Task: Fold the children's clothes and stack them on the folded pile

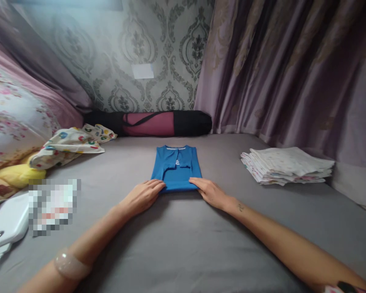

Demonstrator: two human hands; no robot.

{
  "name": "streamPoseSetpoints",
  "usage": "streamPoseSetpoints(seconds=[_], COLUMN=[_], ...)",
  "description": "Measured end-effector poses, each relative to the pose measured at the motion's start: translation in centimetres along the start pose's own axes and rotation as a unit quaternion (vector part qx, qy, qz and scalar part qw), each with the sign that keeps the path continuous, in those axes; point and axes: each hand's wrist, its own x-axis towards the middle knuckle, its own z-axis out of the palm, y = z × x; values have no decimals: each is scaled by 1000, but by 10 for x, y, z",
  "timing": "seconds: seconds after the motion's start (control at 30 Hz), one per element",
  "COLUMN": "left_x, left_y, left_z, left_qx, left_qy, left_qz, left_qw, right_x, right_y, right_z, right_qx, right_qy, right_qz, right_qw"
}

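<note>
A blue shirt (179, 176) lies partly folded in the middle of the bed, its neckline with a white inner band pointing away from me. The sleeves are turned inward, and the near edge is folded over into a flat band. My left hand (148, 192) holds the left corner of that band, fingers on top and thumb out of sight. At the right corner, my right hand (212, 191) grips the cloth in the same way. Both hands rest low, close to the sheet.
A stack of folded white cloths (288, 165) lies at the right. A black and maroon roll bag (149, 123) sits against the wall. To the left are a patterned cloth (68, 142), a yellow plush item (21, 174), a white power bank (10, 217) with a cable and a blurred-out packet (55, 207).
</note>
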Motion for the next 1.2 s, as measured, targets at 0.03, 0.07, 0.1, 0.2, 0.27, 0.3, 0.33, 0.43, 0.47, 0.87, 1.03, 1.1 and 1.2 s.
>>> streamPoseSetpoints(seconds=[0.03, 0.07, 0.1, 0.2, 0.27, 0.3, 0.33, 0.43, 0.47, 0.87, 1.03, 1.1, 1.2], left_x=[-3, -6, -9, -14, -15, -15, -15, -17, -18, -75, -62, -47, -22], left_y=[-4, -8, -12, -22, -26, -26, -25, -18, -13, 42, 39, 31, 19], left_z=[1, 2, 3, 5, 3, 1, -3, -19, -26, -80, -93, -88, -72], left_qx=[1, 0, -3, -28, -48, -54, -57, -50, -45, -180, -274, -342, -461], left_qy=[1, 2, 2, 3, 11, 17, 24, 34, 31, -123, -126, -105, -22], left_qz=[-9, -19, -30, -56, -53, -46, -36, -7, -1, -5, -143, -203, -280], left_qw=[1000, 1000, 1000, 998, 997, 997, 997, 998, 999, 976, 943, 912, 842], right_x=[-1, -2, -2, -1, 1, 2, 2, 0, -3, -58, -48, -36, -15], right_y=[0, 1, 1, 4, 4, 4, 2, -7, -11, -92, -91, -80, -56], right_z=[1, 1, 2, -1, -7, -12, -17, -32, -36, -87, -98, -91, -70], right_qx=[-1, -3, -4, -5, -3, -3, -3, -5, -7, 85, 163, 191, 236], right_qy=[2, 3, 3, -10, -20, -24, -27, -30, -31, -174, -181, -126, -17], right_qz=[-6, -8, -7, 0, -4, -9, -15, -32, -37, -21, 71, 131, 211], right_qw=[1000, 1000, 1000, 1000, 1000, 1000, 1000, 999, 999, 981, 967, 965, 948])
